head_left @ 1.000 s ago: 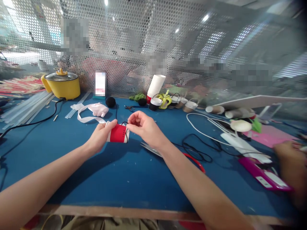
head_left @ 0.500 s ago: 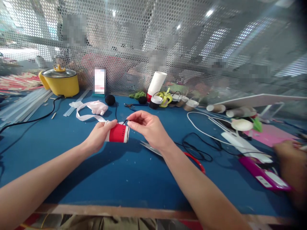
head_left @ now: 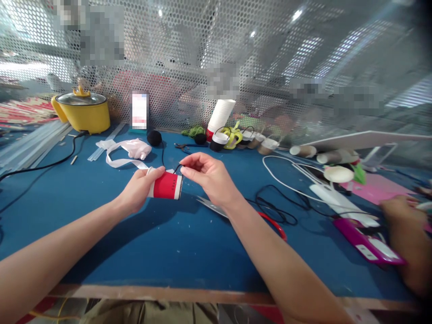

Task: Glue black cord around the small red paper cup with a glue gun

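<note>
While the left hand gripped the red paper cup on its side above the blue table, fingers wrapped round its base, the right hand pinched a black cord at the cup's rim between thumb and forefinger.

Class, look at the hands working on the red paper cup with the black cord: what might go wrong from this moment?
1. The left hand grips the red paper cup sideways; squeezing could crush it.
2. The right hand pinches a thin black cord at the cup's rim; a hard pull might tear the rim or slip free.
3. Scissors lie just under the right wrist, so lowering the arm risks a cut.
</note>
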Motion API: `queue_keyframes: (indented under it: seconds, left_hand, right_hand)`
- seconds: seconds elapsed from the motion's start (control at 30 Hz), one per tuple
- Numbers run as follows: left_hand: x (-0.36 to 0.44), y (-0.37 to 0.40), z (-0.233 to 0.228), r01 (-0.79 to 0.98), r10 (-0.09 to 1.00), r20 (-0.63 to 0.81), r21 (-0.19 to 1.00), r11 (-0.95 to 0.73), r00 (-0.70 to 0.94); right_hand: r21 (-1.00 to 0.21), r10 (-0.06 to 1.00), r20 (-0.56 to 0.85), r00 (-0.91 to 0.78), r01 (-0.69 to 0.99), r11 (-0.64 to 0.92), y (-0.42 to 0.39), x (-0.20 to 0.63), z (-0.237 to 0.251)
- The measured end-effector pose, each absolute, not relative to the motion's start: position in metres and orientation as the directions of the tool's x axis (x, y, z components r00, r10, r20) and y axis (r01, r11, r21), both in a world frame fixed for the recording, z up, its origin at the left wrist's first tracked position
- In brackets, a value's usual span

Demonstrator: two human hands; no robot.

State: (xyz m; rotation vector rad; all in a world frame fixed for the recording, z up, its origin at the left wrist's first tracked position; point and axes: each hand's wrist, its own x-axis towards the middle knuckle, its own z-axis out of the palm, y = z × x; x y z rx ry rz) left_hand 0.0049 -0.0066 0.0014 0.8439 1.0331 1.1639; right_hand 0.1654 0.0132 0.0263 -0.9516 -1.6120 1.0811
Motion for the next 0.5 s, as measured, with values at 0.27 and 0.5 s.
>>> queue_keyframes:
  seconds: [0.27, 0.5]
  left_hand:
    - [0.0047, -0.0075, 0.0014, -0.308, 0.978, -0.197, 0.928, 0.21, 0.073]
    - [0.0046, -0.0076, 0.0013, -0.289, 0.982, -0.171, 0.939, 0.187, 0.081]
  right_hand:
    - [-0.956, 0.937, 0.247, -0.246, 0.094, 0.276, 0.0149, 0.1665, 0.0248]
    - [-0.963, 0.946, 0.216, -0.24, 0.105, 0.247, 0.0169, 0.1653, 0.0227]
